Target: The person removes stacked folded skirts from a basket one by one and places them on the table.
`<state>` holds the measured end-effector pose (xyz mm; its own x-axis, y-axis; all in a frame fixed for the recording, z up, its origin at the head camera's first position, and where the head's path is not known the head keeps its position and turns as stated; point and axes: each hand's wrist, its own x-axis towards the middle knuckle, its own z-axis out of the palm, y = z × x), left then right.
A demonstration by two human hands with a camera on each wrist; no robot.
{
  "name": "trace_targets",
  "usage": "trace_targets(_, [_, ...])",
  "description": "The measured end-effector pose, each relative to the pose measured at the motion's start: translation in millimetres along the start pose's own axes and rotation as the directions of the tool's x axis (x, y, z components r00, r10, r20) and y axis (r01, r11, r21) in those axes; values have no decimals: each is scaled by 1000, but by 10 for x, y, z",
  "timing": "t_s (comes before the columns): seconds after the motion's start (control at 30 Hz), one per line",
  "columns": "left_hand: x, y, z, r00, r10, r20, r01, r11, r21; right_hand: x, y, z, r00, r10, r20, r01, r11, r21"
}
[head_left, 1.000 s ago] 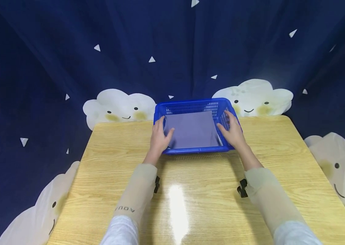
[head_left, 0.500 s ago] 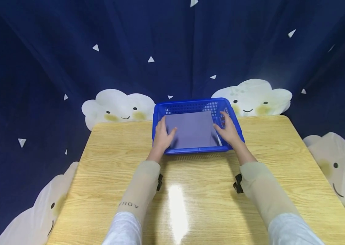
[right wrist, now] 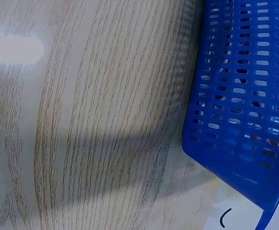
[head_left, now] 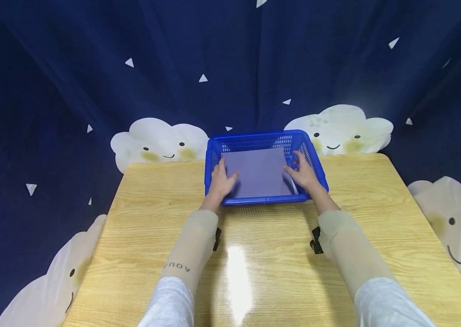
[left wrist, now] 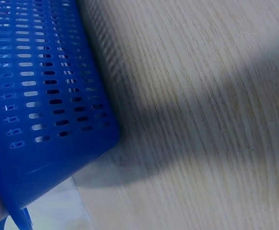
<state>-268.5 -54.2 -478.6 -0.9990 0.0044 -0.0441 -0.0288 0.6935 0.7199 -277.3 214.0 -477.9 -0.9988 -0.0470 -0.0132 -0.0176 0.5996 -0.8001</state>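
Observation:
A blue perforated plastic basket (head_left: 265, 200) stands at the far side of the wooden table. In it lies a flat, greyish-purple rectangular sheet or board (head_left: 255, 171), with a narrow white edge showing at its right. My left hand (head_left: 221, 182) reaches over the basket's left front corner, fingers extended and thumb spread above the sheet's left side. My right hand (head_left: 306, 175) is inside the basket's right part, fingers loosely bent, thumb near the sheet's right edge. Whether either hand touches the sheet I cannot tell. Both wrist views show mostly the basket's outer wall (left wrist: 58, 158).
The pale wood table (head_left: 271, 272) extends in front of the basket, with a bright light reflection on it. Behind hangs a dark blue curtain (head_left: 247, 59) with white triangles and smiling clouds. A small black device (head_left: 316, 240) is on each wrist.
Both hands have moved inward over the basket, the left to the right and the right to the left. Basket and sheet look unmoved.

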Motion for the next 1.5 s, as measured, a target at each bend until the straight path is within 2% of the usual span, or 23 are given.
trace_targets(0.2, [16, -11, 34, 998, -41, 48, 42, 999, -24, 15, 11, 10, 997, 76, 31, -76, 997, -1])
trace_targets(0.4, [34, -9, 41, 992, -70, 102, 75, 996, -52, 19, 10, 25, 991, 113, 68, -115, 993, 26])
trace_targets(0.87, [83, -54, 67, 984, -141, 112, 149, 987, -63, 40, 33, 66, 968, 194, 160, -209, 975, 82])
trace_targets(1.0, [94, -65, 71, 982, -150, 114, 159, 985, -66, 53, 45, 74, 963, 204, 176, -218, 974, 64])
trace_targets(1.27, [126, -64, 98, 979, -165, 123, 173, 983, -60, 42, 50, 75, 927, 260, 272, -279, 960, 34])
trace_targets(1.5, [169, -70, 127, 970, -197, 142, 207, 976, -63, 57, 48, 91, 911, 278, 306, -304, 952, 39])
